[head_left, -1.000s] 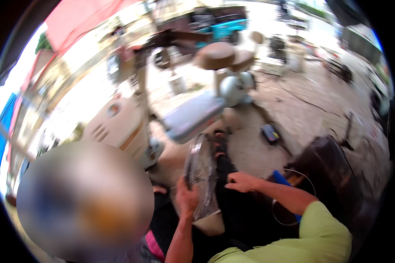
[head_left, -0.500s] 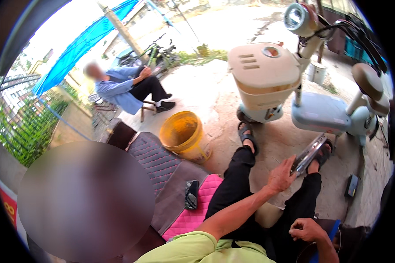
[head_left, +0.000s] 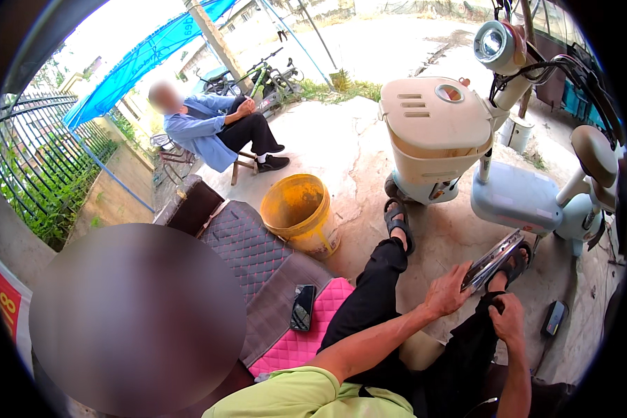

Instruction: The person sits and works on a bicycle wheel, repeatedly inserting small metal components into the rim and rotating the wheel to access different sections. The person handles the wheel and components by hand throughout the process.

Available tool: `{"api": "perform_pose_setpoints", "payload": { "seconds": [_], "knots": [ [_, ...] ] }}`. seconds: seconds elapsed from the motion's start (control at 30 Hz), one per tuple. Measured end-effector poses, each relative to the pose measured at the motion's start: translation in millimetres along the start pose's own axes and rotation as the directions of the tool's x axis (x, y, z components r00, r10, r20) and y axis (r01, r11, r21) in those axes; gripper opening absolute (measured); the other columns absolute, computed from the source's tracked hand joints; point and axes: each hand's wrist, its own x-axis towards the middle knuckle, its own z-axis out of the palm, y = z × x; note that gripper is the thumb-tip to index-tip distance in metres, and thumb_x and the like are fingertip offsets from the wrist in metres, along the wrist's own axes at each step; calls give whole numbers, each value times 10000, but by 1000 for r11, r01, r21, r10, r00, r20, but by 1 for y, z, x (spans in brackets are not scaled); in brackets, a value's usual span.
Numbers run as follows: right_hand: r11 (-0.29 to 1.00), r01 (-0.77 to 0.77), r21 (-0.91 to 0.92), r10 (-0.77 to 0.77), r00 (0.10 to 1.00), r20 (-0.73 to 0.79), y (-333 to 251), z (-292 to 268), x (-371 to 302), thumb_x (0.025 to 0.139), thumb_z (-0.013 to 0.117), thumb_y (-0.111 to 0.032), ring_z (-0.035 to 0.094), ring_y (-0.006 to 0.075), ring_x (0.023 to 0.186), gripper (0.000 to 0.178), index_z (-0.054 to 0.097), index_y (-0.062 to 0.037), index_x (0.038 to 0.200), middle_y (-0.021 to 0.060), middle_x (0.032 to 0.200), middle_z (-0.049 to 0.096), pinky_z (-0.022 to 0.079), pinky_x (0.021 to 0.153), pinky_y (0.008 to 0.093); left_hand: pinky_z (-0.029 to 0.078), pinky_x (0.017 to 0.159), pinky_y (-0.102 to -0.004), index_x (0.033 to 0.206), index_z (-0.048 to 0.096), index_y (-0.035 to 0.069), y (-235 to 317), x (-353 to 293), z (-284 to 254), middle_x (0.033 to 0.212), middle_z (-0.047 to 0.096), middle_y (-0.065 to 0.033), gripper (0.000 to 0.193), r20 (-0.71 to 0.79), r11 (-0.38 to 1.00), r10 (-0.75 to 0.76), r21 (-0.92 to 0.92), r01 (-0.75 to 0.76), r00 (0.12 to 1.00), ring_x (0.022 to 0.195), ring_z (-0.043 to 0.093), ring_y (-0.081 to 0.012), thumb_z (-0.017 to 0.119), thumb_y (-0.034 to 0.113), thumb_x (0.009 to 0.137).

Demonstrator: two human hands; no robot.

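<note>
A long, narrow, shiny metal part (head_left: 498,256) slants over my right foot; its exact kind I cannot make out. My left hand (head_left: 447,291) is closed on its near end, with the thumb side hidden. My right hand (head_left: 508,319) rests at my lower right leg, its fingers curled against the black trouser leg (head_left: 472,334) and seeming to pinch the cloth. Dark sandals (head_left: 399,226) are on my feet, which stand apart on the concrete.
A cream and pale-blue electric scooter (head_left: 435,115) stands ahead to the right. Left of my legs are a yellow bucket (head_left: 301,216), a quilted mat (head_left: 247,240) and a phone (head_left: 302,307). A small black box (head_left: 554,318) lies at right. Another person (head_left: 212,136) sits on a stool.
My right hand has moved forward from beside my lap to my lower right leg, touching the trousers. My left hand stays at the metal part. The view has shifted slightly.
</note>
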Motion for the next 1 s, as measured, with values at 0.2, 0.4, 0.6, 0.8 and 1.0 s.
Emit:
{"api": "perform_pose_setpoints", "payload": {
  "seconds": [0.2, 0.4, 0.6, 0.8, 1.0],
  "knots": [
    [991, -131, 35, 127, 987, 94, 63, 27, 11, 863, 678, -187, 689, 285, 949, 262, 738, 29, 999, 175, 989, 717, 526, 853, 374, 534, 886, -507, 1447, 440, 98, 5, 0, -2, 1260, 617, -194, 625, -6, 1000, -13, -14, 13, 1000, 1076, 645, -437, 691, 204, 885],
    [896, -349, 275, 340, 937, 79, 190, 48, 11, 883, 681, -247, 693, 248, 983, 375, 703, 65, 1091, 180, 1037, 729, 525, 864, 370, 534, 889, -499, 1427, 455, 90, 7, 2, 2, 1259, 616, -188, 601, -13, 1000, 7, -17, -8, 1000, 1082, 647, -424, 691, 208, 887],
    [792, -438, 426, 508, 859, -62, 218, 90, 3, 962, 631, -300, 612, 181, 850, 364, 661, 61, 998, 89, 873, 648, 489, 790, 347, 530, 897, -495, 1421, 464, 88, 7, -2, -5, 1264, 614, -190, 590, -12, 1000, -11, -17, 11, 1000, 1091, 644, -422, 684, 207, 886],
    [829, -554, 78, 559, 820, -123, 245, 91, 1, 947, 657, -280, 665, 264, 758, 360, 670, 76, 894, 222, 764, 643, 513, 722, 430, 531, 892, -496, 1405, 481, 80, 6, -1, -4, 1265, 617, -194, 575, -28, 1000, -15, -12, 15, 1000, 1085, 646, -425, 679, 203, 879],
    [891, -422, 169, 450, 872, -195, 266, 84, -17, 928, 651, -168, 622, 237, 672, 207, 678, 37, 930, 127, 734, 615, 493, 634, 420, 534, 886, -497, 1375, 503, 73, 5, 1, 6, 1220, 641, -196, 554, -64, 1000, 7, -5, -8, 998, 1070, 649, -424, 683, 203, 866]
  ]
}}
